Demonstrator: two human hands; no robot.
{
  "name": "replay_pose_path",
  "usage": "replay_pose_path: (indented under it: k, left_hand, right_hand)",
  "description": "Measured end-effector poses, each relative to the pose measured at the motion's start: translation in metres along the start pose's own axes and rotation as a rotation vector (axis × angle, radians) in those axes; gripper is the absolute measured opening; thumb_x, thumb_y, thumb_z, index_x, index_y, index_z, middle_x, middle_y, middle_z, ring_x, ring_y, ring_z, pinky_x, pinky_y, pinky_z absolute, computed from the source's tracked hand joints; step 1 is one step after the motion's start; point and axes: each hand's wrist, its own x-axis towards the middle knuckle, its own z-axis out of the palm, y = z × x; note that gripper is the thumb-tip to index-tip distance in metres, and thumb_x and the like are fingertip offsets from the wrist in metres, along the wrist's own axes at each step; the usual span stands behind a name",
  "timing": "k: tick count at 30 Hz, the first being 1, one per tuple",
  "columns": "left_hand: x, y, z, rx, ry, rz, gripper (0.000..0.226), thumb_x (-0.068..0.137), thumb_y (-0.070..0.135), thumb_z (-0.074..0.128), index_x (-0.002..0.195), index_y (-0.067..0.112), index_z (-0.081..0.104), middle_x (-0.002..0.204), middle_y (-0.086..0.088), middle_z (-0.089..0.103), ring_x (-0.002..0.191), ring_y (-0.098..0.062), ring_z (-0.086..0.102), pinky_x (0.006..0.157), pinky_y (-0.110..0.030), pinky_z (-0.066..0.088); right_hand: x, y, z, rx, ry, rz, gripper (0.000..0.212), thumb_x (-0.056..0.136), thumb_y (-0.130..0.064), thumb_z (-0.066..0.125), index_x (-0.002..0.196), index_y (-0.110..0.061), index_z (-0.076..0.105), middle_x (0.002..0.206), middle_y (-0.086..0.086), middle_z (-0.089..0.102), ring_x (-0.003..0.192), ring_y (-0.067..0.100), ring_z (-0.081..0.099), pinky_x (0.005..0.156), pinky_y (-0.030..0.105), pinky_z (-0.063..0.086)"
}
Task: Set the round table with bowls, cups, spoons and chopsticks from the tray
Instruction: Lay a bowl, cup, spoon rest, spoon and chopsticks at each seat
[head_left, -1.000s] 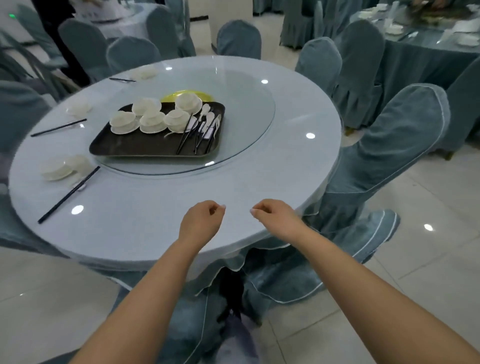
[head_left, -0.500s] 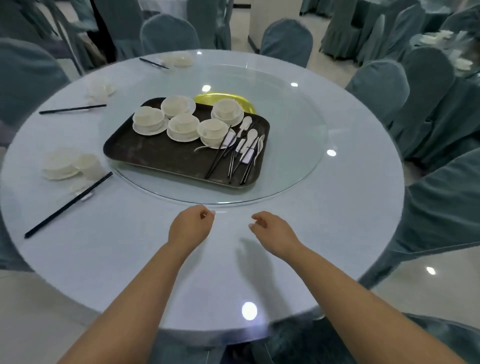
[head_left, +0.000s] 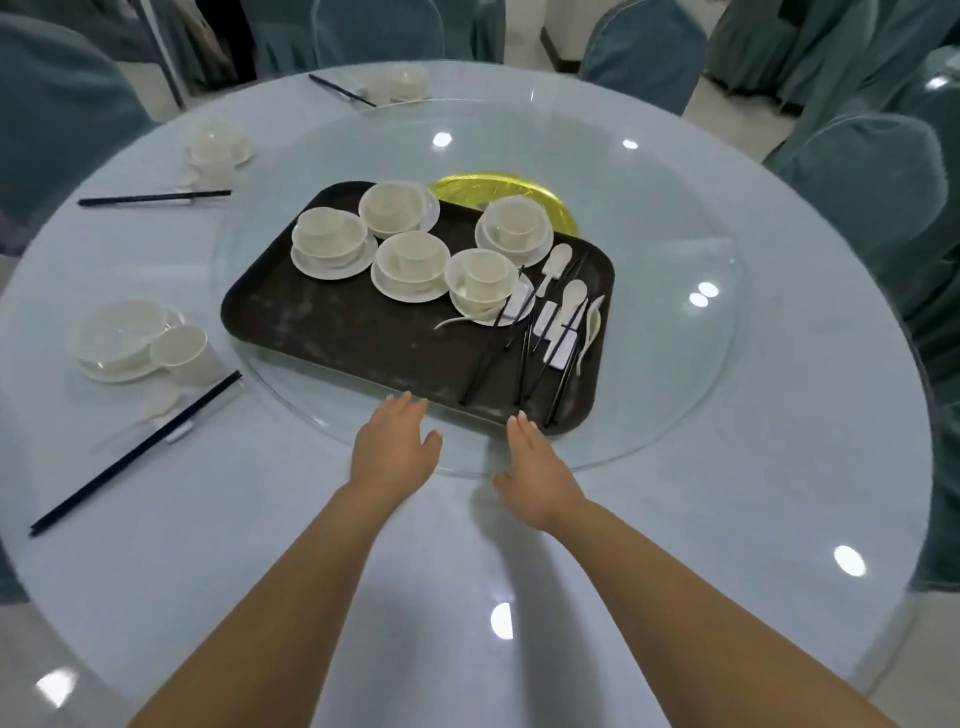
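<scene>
A dark tray (head_left: 332, 332) sits on the glass turntable (head_left: 665, 322) of the round table (head_left: 753, 493). On the tray stand several white bowl-and-cup sets (head_left: 410, 260), with white spoons (head_left: 563, 306) and black chopsticks (head_left: 524, 353) lying at its right end. My left hand (head_left: 392, 449) and my right hand (head_left: 535, 467) reach side by side over the turntable's near rim, fingers straight, fingertips at the tray's near edge. Neither hand holds anything.
Three places are laid on the table's left and far side: a bowl and cup (head_left: 137, 345) with chopsticks (head_left: 135, 452), a second set (head_left: 215, 150) with chopsticks (head_left: 153, 197), a third (head_left: 400, 85). A gold disc (head_left: 511, 192) lies behind the tray. Covered chairs (head_left: 862, 187) ring the table.
Both hands have moved forward from the table's edge to the tray and have opened from loosely curled to straight. The view has closed in over the table.
</scene>
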Motion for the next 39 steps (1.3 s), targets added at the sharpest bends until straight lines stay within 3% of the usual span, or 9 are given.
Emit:
replay_pose_path:
  k: [4, 10, 15, 24, 29, 34, 39]
  left_hand:
    - [0.029, -0.009, -0.003, 0.128, -0.031, 0.008, 0.061, 0.099, 0.036, 0.045, 0.152, 0.017, 0.024, 0.162, -0.004, 0.015, 0.149, -0.022, 0.008, 0.117, -0.038, 0.022]
    - [0.042, -0.03, 0.0, 0.263, -0.076, -0.054, 0.061, 0.1, 0.038, 0.041, 0.153, 0.019, 0.019, 0.162, -0.001, 0.011, 0.15, -0.022, 0.004, 0.118, -0.046, 0.014]
    - [0.032, -0.027, 0.004, 0.331, -0.143, 0.008, 0.067, 0.099, 0.032, 0.043, 0.155, 0.022, 0.007, 0.163, 0.002, 0.0, 0.15, -0.021, -0.003, 0.119, -0.046, 0.011]
    - [0.021, 0.009, 0.009, 0.242, -0.186, 0.151, 0.068, 0.093, 0.014, 0.046, 0.155, 0.019, 0.017, 0.162, 0.002, 0.014, 0.148, -0.02, 0.012, 0.12, -0.033, 0.013]
    - [0.02, 0.01, 0.006, 0.224, -0.119, 0.147, 0.063, 0.095, 0.021, 0.048, 0.153, 0.019, 0.024, 0.162, 0.0, 0.016, 0.145, -0.018, 0.023, 0.12, -0.039, 0.008]
    - [0.026, -0.001, -0.003, 0.362, -0.128, -0.012, 0.064, 0.097, 0.029, 0.046, 0.153, 0.018, 0.018, 0.162, -0.004, 0.01, 0.15, -0.022, 0.004, 0.12, -0.046, 0.005]
    - [0.024, -0.014, -0.003, 0.395, -0.154, -0.056, 0.065, 0.097, 0.037, 0.045, 0.153, 0.017, 0.018, 0.162, -0.005, 0.014, 0.15, -0.025, 0.007, 0.12, -0.047, 0.006]
  right_hand:
    - [0.015, 0.014, -0.002, 0.03, -0.016, 0.012, 0.072, 0.1, -0.023, 0.044, 0.156, -0.01, 0.001, 0.164, 0.002, -0.004, 0.151, 0.015, -0.004, 0.12, 0.03, 0.009]
    - [0.013, 0.04, 0.005, -0.071, 0.026, -0.074, 0.068, 0.099, -0.017, 0.039, 0.157, -0.014, 0.002, 0.164, -0.002, -0.004, 0.151, 0.011, -0.006, 0.121, 0.03, 0.013]
    - [0.013, 0.053, 0.004, -0.101, 0.068, -0.053, 0.068, 0.099, -0.015, 0.037, 0.157, -0.016, 0.003, 0.164, -0.004, -0.003, 0.151, 0.011, -0.006, 0.121, 0.037, 0.016]
    - [0.008, 0.097, -0.026, -0.213, 0.056, 0.1, 0.072, 0.098, -0.029, 0.042, 0.157, -0.02, 0.0, 0.164, -0.006, -0.008, 0.15, 0.012, -0.01, 0.12, 0.046, 0.003]
    - [0.01, 0.102, -0.052, -0.196, 0.076, 0.219, 0.071, 0.098, -0.028, 0.042, 0.157, -0.016, 0.004, 0.165, 0.003, -0.002, 0.151, 0.019, -0.003, 0.12, 0.045, 0.007]
    - [0.014, 0.074, -0.048, -0.204, 0.11, 0.055, 0.068, 0.098, -0.02, 0.042, 0.157, -0.014, 0.008, 0.165, 0.006, 0.003, 0.151, 0.02, 0.002, 0.121, 0.041, 0.013]
    - [0.027, 0.043, -0.033, -0.203, 0.045, -0.035, 0.068, 0.099, -0.021, 0.04, 0.157, -0.014, 0.005, 0.165, 0.003, 0.0, 0.151, 0.018, -0.002, 0.122, 0.04, 0.008]
